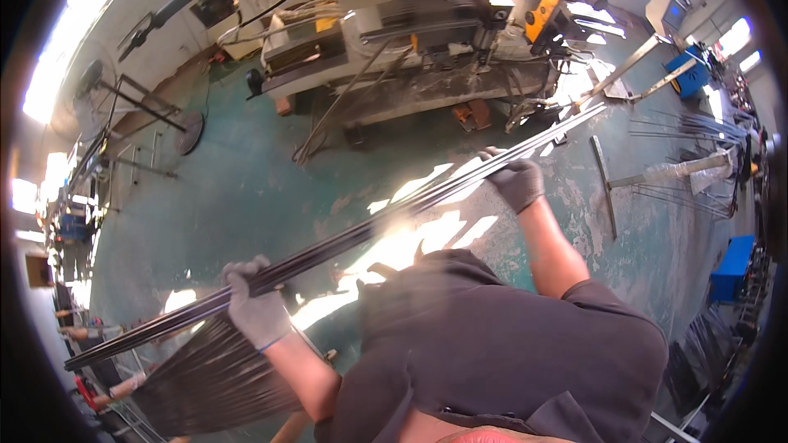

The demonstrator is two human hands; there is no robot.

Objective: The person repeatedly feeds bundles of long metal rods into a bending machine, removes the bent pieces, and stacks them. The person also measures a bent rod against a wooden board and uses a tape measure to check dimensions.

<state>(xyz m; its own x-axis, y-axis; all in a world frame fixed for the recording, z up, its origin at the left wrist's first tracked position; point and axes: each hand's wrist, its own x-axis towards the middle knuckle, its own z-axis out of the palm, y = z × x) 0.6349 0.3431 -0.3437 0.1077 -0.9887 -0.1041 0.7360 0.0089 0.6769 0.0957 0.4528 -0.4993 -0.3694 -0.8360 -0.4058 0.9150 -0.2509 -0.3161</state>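
A bundle of long, thin metal rods or tubes (353, 235) stretches slantwise across the view, from low on the left to high on the right. My left hand (256, 305), in a grey glove, is wrapped around its left part. Farther along, my right hand (517, 184), also gloved, grips the right part from below. The bundle hangs above the floor in front of my body, dark on its left and shining in sunlight on its right. Beneath my left forearm lies a wide stack of similar dark rods (213, 385), smeared by motion.
A large machine (427, 66) with orange arms stands ahead. A stand with a round base (190, 133) is at the left. At the right, more rods (689, 127) lie by a rack with a wrapped beam (681, 171), and a blue box (733, 269) stands nearer.
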